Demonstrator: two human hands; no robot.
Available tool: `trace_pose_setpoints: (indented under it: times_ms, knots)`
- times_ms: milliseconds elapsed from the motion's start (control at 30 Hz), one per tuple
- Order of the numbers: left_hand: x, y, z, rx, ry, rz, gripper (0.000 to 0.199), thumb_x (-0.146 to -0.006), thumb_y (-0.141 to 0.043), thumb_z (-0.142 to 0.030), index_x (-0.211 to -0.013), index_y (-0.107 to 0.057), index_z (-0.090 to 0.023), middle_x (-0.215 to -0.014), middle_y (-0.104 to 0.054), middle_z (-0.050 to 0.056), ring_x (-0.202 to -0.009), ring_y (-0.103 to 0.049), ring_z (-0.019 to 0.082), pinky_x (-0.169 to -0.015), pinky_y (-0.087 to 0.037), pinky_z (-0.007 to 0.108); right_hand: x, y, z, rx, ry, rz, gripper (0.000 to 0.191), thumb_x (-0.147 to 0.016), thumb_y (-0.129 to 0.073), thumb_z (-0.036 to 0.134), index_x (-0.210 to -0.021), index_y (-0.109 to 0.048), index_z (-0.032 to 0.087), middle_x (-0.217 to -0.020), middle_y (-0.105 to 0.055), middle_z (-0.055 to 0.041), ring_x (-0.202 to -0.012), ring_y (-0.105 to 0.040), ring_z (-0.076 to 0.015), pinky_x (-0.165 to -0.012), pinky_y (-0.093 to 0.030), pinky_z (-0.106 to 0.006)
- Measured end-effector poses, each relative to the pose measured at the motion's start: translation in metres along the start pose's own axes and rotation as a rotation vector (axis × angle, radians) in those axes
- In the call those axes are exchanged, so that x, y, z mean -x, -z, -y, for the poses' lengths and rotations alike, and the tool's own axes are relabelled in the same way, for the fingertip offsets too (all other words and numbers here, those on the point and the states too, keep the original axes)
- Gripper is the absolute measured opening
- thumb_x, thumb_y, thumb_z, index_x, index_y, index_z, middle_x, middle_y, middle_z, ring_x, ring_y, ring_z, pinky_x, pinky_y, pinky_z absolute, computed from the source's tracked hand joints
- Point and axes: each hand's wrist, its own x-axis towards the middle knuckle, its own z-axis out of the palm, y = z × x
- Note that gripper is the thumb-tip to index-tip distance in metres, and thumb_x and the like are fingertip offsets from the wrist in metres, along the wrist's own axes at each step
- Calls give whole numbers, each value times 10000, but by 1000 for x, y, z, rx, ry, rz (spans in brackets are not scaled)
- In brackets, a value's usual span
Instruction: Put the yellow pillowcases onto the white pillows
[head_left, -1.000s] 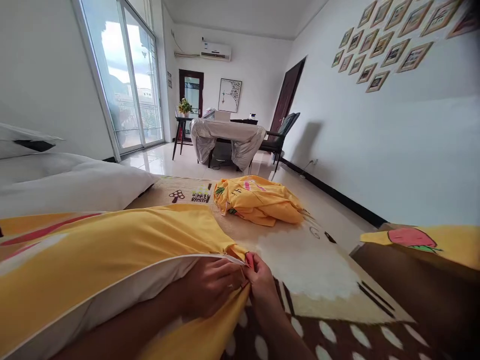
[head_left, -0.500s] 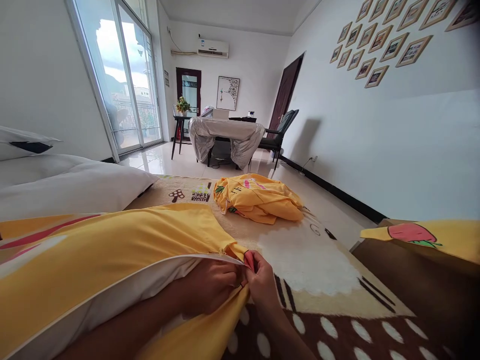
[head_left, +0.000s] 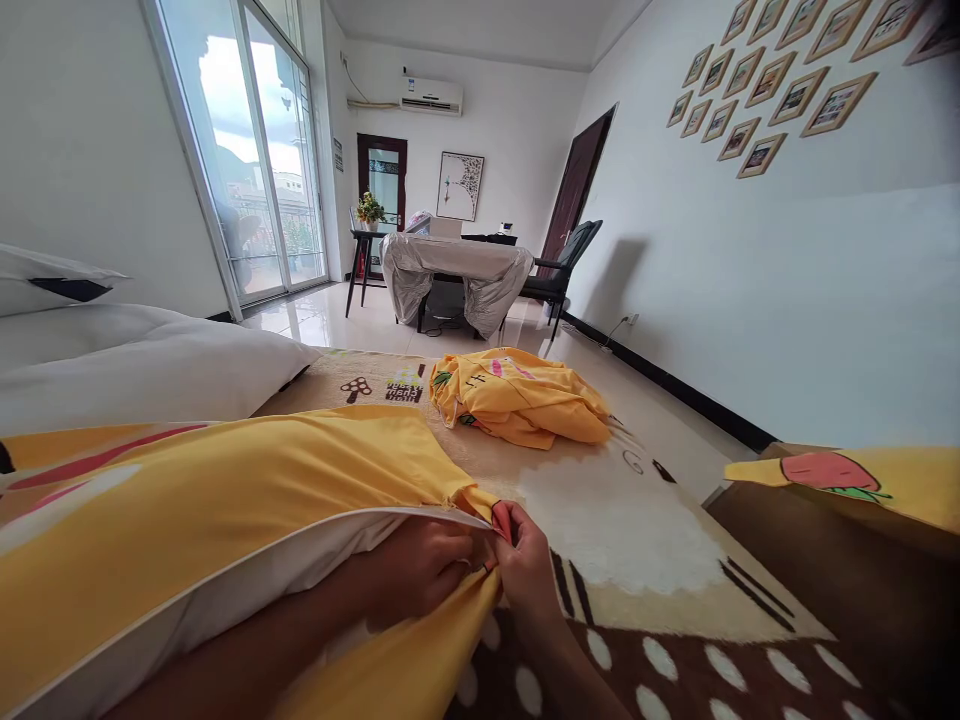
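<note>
A yellow fabric cover (head_left: pixel 300 470) with a white inside and pink-red print stretches from the left edge to the middle. My left forearm lies in its open side. There my left hand (head_left: pixel 431 565) is closed, its fingers curled near the cover's corner; what they hold is hidden. My right hand (head_left: pixel 525 560) pinches the red-printed end of that corner between thumb and fingers, right beside the left hand. Below both hands a yellow flap of the cover hangs down.
A crumpled yellow cloth (head_left: pixel 517 400) lies ahead on a beige and brown patterned blanket (head_left: pixel 622 530). White pillows (head_left: pixel 150 360) are at left. Another yellow piece with a strawberry print (head_left: pixel 832 475) is at right, over a brown surface. A covered table (head_left: pixel 457 255) and chair (head_left: pixel 566 270) stand farther off.
The view has shifted very slightly. My left hand has moved a little within the opening; my right hand keeps its pinch on the corner.
</note>
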Motion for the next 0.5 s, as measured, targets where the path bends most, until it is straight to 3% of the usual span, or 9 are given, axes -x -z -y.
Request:
trace_pose_setpoints:
  times_ms: [333, 500]
  knots:
    - [2, 0, -3, -24, -51, -80, 171, -878, -388, -133, -845, -550, -174, -907, -633, 78, -828, -574, 173, -763, -450, 267, -6, 3, -6, 73, 79, 25, 125, -615, -522, 291, -671, -447, 208, -621, -416, 44, -589, -390, -129, -528, -376, -231]
    - [1, -1, -1, 15, -64, -15, 233, -855, -388, -65, -934, -572, -183, -993, -649, 67, -920, -592, 172, -836, -452, 270, -5, 2, -5, 73, 18, 49, 112, -607, -497, 282, -663, -427, 214, -632, -406, 41, -549, -386, -119, -458, -371, -224]
